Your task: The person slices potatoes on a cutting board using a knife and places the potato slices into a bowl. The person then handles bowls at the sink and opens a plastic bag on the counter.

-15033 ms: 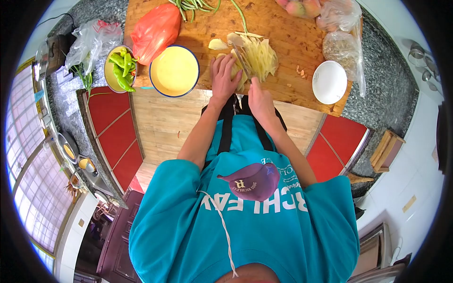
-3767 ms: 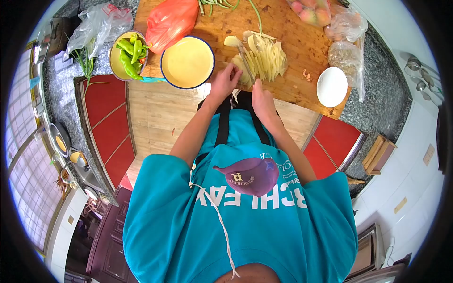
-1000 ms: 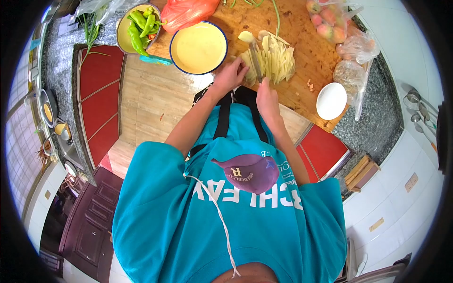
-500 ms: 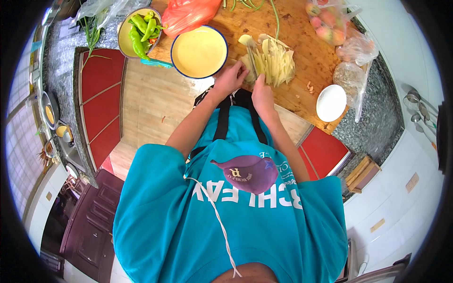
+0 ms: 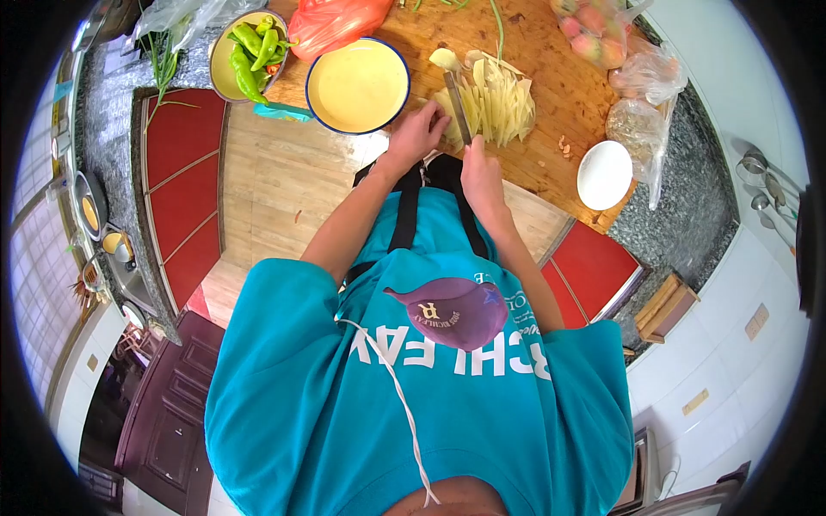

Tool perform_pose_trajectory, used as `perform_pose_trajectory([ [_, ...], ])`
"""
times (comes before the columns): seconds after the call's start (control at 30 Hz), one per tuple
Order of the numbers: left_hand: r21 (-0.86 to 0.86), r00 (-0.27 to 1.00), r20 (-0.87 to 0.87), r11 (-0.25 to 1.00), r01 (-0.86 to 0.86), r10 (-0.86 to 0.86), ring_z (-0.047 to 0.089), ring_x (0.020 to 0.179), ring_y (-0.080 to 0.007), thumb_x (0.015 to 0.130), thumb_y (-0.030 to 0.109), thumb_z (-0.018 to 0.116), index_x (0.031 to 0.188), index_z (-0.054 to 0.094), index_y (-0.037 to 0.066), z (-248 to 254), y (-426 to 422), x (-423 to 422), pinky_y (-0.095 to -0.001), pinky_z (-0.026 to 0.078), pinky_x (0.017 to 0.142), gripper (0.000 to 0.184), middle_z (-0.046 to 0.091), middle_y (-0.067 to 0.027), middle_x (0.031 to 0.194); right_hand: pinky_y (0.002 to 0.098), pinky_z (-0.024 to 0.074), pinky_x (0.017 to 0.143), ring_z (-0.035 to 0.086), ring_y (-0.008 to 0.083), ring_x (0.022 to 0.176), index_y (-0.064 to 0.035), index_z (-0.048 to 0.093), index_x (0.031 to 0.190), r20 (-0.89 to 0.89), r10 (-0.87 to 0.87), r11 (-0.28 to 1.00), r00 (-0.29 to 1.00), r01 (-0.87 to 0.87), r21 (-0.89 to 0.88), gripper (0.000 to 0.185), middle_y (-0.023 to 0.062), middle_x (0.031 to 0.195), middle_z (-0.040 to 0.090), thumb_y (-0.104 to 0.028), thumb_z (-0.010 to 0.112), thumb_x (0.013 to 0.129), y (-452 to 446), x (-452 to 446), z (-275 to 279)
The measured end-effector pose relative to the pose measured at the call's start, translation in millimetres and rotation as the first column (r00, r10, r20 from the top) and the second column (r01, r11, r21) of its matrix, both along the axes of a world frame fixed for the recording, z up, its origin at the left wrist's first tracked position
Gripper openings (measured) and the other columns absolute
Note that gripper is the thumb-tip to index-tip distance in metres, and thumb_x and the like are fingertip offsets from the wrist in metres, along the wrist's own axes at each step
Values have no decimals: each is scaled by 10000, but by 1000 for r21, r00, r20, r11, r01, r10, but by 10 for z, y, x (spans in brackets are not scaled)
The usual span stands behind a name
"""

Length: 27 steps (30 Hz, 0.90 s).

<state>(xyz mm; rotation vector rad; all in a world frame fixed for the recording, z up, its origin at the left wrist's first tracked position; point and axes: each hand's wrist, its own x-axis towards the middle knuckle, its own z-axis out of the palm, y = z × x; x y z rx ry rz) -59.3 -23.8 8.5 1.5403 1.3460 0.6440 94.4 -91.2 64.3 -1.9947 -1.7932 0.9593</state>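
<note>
My right hand (image 5: 483, 176) is wrapped round the handle of a knife (image 5: 458, 107), its blade upright among cut potato. To the blade's right lies a heap of pale potato strips (image 5: 503, 107). My left hand (image 5: 416, 138), fingers curled, presses against potato slices (image 5: 444, 101) just left of the blade; its fingertips are partly hidden. Another potato piece (image 5: 444, 59) rests beyond the knife tip. All this is on a wooden board (image 5: 551, 103). Close by my left hand stands a yellow bowl with a blue rim (image 5: 406, 95).
Green peppers (image 5: 249, 60) fill a bowl at the far left, beside a red plastic bag (image 5: 335, 24). On the board's right edge is a white dish (image 5: 604, 175), with small scraps (image 5: 564, 148) near it. Bagged fruit (image 5: 594, 39) and another plastic bag (image 5: 632, 129) lie at the right.
The knife blade now tilts more to the left and stands clearer of the strips. Both hands stay in nearly the same place; the whole view has shifted slightly.
</note>
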Motion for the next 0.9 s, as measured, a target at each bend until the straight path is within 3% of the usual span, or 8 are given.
perform_pose_trajectory([
  [0.37, -10, 999, -13, 999, 45, -45, 639, 819, -421, 943, 141, 624, 967, 549, 3, 26, 13, -29, -464, 494, 690, 159, 653, -214, 833, 619, 469, 586, 600, 534, 669, -1, 425, 1112, -5, -13, 999, 1000, 13, -43, 179, 335, 679, 599, -110, 466, 975, -17, -2, -41],
  [0.53, 3, 997, -52, 998, 55, -55, 640, 807, -419, 944, 149, 624, 966, 550, 4, -3, 23, -54, -467, 495, 689, 165, 650, -220, 830, 617, 476, 599, 606, 531, 676, 14, 429, 1114, -19, -22, 997, 1000, 20, -69, 189, 340, 702, 605, -87, 466, 958, 151, -115, -315],
  [0.67, -29, 996, -47, 997, 68, -70, 638, 791, -430, 939, 146, 629, 958, 554, 4, 16, 31, -44, -472, 495, 678, 162, 651, -224, 820, 601, 478, 584, 611, 518, 660, 36, 436, 1118, 26, -28, 999, 999, 27, 25, 202, 322, 688, 611, -83, 468, 957, 194, -123, -442],
  [0.8, 61, 998, -29, 997, 56, -54, 637, 791, -428, 934, 141, 635, 958, 555, 3, -28, 7, -49, -473, 495, 670, 161, 657, -220, 827, 588, 472, 555, 613, 500, 638, 44, 445, 1146, -17, -28, 1000, 999, 28, 0, 228, 300, 643, 602, -121, 474, 991, 163, -76, -217],
  [0.9, 34, 999, -12, 998, 49, -49, 638, 799, -428, 933, 136, 634, 959, 554, 1, -26, 5, -52, -474, 496, 672, 159, 659, -218, 832, 585, 469, 548, 612, 494, 627, 38, 459, 1122, -1, -21, 999, 1000, 21, 35, 222, 297, 624, 591, -150, 477, 1007, 32, -78, -62],
])
